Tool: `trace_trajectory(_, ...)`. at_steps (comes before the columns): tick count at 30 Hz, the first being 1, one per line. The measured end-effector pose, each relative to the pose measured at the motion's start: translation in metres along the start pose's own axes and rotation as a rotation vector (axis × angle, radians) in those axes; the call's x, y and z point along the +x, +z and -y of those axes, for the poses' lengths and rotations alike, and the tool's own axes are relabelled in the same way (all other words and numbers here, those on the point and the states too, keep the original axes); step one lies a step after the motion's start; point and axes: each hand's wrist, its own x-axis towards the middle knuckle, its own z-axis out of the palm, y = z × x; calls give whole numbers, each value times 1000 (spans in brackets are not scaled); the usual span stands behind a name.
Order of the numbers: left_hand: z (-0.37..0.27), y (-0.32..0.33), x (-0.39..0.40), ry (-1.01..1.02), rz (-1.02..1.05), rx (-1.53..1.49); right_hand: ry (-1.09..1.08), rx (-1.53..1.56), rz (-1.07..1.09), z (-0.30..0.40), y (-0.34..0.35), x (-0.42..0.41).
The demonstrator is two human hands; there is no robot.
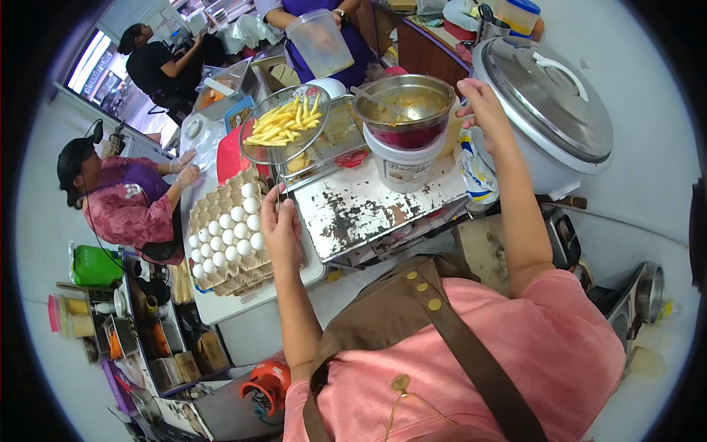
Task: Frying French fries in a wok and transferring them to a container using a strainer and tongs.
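Note:
My left hand (281, 221) grips the wire handle of a round mesh strainer (251, 132). Yellow French fries (284, 121) lie in its bowl, raised over the table and partly over a wire rack tray (331, 149). My right hand (481, 113) is lifted with its fingers apart and nothing in it. Just left of that hand, a steel mixing bowl (442, 85) with orange-brown residue and a spoon (381, 102) in it sits above a white plastic bucket (406, 168). Below the strainer, white eggs (227, 237) rest in stacked cardboard egg trays (232, 188) beside my left wrist.
A large white container with a steel lid (530, 72) stands at the right. Across the table, a person in a purple apron (309, 63) holds a clear plastic container (320, 44). Another gloved person (132, 193) works at the left. An orange gas cylinder (270, 381) stands low down.

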Motion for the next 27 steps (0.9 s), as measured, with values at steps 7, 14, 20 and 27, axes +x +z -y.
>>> trace_trajectory(7,-19,10,-6,4,-16,59,118,-152,149,-12,-2,21)
trace_trajectory(14,-22,8,-11,18,32,112,176,121,228,-10,6,23)
trace_trajectory(20,-24,7,-12,2,38,72,186,139,127,-22,-1,39)
trace_trajectory(27,-41,29,-18,12,153,307,6,424,-11,30,-41,24)
